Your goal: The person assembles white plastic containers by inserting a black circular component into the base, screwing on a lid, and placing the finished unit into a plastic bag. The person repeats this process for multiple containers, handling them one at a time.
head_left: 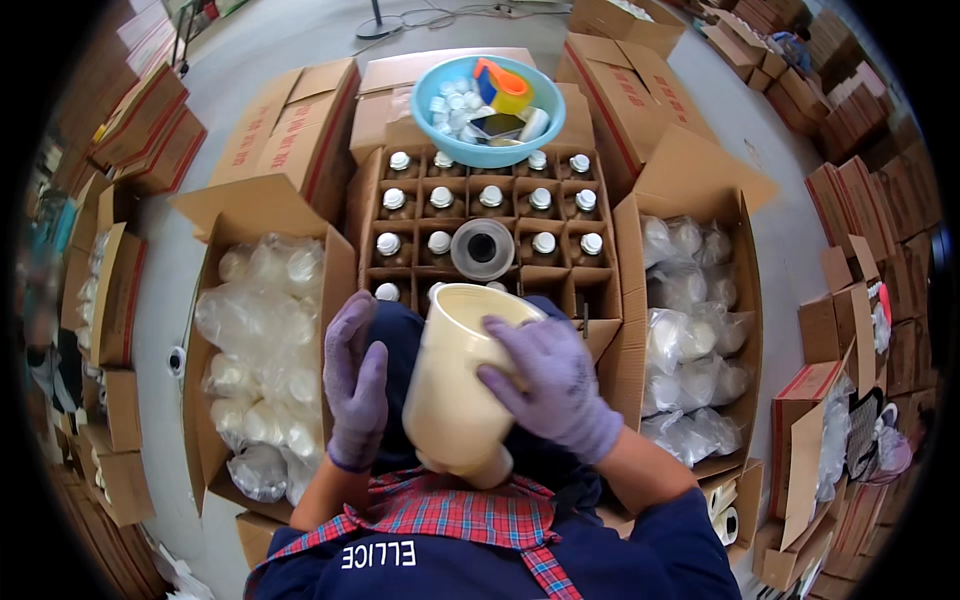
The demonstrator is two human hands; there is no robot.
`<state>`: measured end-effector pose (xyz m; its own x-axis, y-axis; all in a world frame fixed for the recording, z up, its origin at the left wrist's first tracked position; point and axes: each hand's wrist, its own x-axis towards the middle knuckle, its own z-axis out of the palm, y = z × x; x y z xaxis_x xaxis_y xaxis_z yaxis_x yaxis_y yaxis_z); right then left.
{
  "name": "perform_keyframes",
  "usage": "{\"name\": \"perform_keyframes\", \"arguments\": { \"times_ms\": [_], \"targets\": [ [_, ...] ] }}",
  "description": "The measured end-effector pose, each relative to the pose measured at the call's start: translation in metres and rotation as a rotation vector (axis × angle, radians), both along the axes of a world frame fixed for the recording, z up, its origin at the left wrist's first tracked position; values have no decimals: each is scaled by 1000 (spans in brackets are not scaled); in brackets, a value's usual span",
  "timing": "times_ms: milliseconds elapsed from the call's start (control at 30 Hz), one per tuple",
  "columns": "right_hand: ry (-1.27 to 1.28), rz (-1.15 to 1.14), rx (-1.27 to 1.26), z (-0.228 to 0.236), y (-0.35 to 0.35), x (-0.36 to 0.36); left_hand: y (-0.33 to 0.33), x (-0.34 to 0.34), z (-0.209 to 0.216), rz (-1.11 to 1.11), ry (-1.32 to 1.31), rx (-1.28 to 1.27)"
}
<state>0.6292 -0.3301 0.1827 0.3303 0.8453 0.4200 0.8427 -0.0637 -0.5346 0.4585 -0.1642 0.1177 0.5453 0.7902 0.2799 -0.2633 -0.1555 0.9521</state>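
Note:
My right hand, in a purple glove, grips the rim of a large cream-coloured plastic container. The container is tilted over my lap with its wide mouth upward, and a short stub shows at its lower end. Left of it, my left hand, gloved the same way, is raised with its fingers stretched out and holds nothing. Just beyond the container stands a divided carton of bottles with white caps. A translucent round piece with a dark centre sits among them.
Behind the bottles rests a light blue basin with white caps, an orange and yellow tool and a dark-screened device. Open cartons flank me, holding bagged pale containers at left and more bagged containers at right. Closed cartons stand farther back.

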Motion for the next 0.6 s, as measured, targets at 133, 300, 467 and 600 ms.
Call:
{"name": "perform_keyframes", "arguments": {
  "times_ms": [133, 300, 467, 600],
  "targets": [
    [322, 93, 226, -40, 36, 75, 3, 42, 17, -157, 401, 488],
    [119, -474, -442, -174, 91, 229, 19, 51, 11, -217, 342, 514],
    [-74, -522, -977, -322, 113, 239, 52, 90, 23, -591, 363, 479],
    [-25, -357, -912, -254, 120, 248, 84, 88, 27, -330, -62, 331]
  ]
}}
